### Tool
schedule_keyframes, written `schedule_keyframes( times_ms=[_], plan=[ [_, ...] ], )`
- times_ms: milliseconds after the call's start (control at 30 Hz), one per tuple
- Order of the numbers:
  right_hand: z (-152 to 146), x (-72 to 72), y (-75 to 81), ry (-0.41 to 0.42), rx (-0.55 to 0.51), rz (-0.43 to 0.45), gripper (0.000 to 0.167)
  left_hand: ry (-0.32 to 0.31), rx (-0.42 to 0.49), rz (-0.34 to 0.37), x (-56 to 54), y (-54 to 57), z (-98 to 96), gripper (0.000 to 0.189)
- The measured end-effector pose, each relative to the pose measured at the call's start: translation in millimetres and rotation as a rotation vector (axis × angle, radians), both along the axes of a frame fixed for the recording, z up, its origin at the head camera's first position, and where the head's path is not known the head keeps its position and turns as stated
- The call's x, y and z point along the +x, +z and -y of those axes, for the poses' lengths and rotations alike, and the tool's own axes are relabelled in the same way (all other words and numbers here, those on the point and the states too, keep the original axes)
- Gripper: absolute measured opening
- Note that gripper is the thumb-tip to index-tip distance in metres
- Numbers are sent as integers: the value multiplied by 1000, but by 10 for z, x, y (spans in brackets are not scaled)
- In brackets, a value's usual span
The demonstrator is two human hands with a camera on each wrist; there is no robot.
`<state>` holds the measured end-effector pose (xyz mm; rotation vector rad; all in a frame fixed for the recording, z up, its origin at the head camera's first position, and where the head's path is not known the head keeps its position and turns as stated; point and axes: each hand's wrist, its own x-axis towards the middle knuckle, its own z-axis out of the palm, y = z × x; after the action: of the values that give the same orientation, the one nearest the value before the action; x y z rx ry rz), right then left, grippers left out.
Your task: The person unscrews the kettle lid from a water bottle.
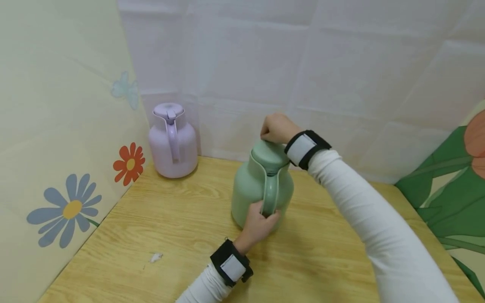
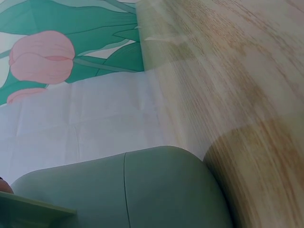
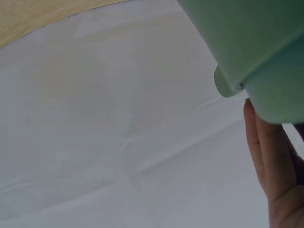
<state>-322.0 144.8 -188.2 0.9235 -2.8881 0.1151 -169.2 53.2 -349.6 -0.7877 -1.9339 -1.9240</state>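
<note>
A pale green thermos jug point(image 1: 242, 189) stands on the wooden table, its handle toward me. My left hand point(image 1: 257, 225) grips the lower part of the handle point(image 1: 270, 195). Over the far edge of the jug's lid point(image 1: 269, 153) bends my right hand point(image 1: 280, 128), its fingers curled down at the rim. In the right wrist view those fingers point(image 3: 273, 152) touch the lid beside the spout point(image 3: 224, 84); the thumb is hidden. The left wrist view shows the jug's side and base point(image 2: 171, 185), with only a bit of a finger at the lower left.
A lilac thermos jug point(image 1: 173, 147) stands at the back left corner, handle forward. A white scuffed spot point(image 1: 155, 257) marks the wooden table point(image 1: 182, 219) at the front left. White sheeting point(image 1: 242, 63) hangs behind; flower-printed panels point(image 1: 68, 126) border the sides.
</note>
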Motion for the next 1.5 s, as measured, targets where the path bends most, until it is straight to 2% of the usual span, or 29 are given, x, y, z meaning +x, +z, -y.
schedule_keyframes(
  times_ms=[300, 533, 700, 900, 1133, 1367, 1500],
  plan=[
    [50, 27, 8, 97, -11, 5, 12, -4, 14, -3, 23, 1, 3, 10],
    [77, 50, -9, 124, -62, 13, 13, -18, 22, 17, 31, 17, 22, 11],
    [121, 72, -19, 160, -60, 25, 14, -19, 21, 17, 33, 6, 31, 9],
    [130, 144, -11, 258, -50, 15, 12, -11, 15, -11, 35, -24, 16, 10],
    [104, 176, -30, 344, -69, -9, 12, -28, 13, 12, 37, -7, 3, 10],
    [48, 183, -53, 375, -90, 9, 14, -45, 14, 31, 34, -1, -21, 11],
    [-17, 244, -11, 334, -85, 26, 21, -53, 20, 47, 37, 13, -24, 12]
  ],
)
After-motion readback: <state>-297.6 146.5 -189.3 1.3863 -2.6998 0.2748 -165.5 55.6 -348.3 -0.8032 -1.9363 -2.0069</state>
